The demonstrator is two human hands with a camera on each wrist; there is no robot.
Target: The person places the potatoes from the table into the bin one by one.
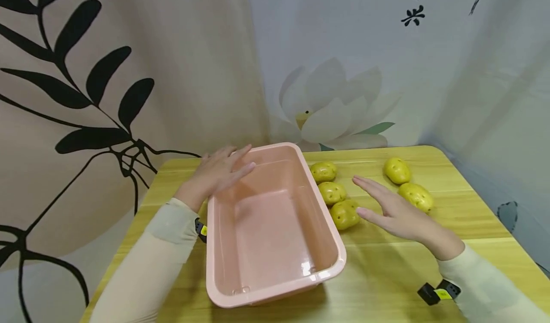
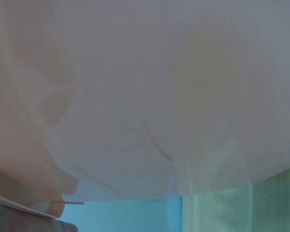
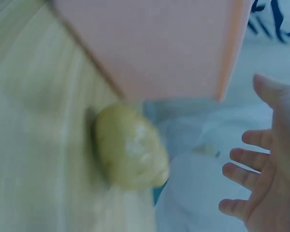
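A pink plastic basin [image 1: 275,227] stands on the wooden table. My left hand [image 1: 219,172] rests at its far left corner, fingers stretched out over the rim and thumb toward the inside. In the left wrist view the basin's outer wall [image 2: 135,106] fills most of the picture, with part of the left hand [image 2: 29,220] low at the left. My right hand [image 1: 399,215] hovers right of the basin, fingers extended and nothing held. Between them lie three yellow potatoes, the nearest potato [image 1: 345,214] close to the right thumb. The right wrist view shows one potato [image 3: 130,147] beside the basin.
Beyond the right hand lie two more potatoes, a farther potato [image 1: 397,170] and a nearer potato [image 1: 416,197]. The yellow wooden table [image 1: 369,289] ends at a printed curtain [image 1: 206,65] with plant and lotus pictures.
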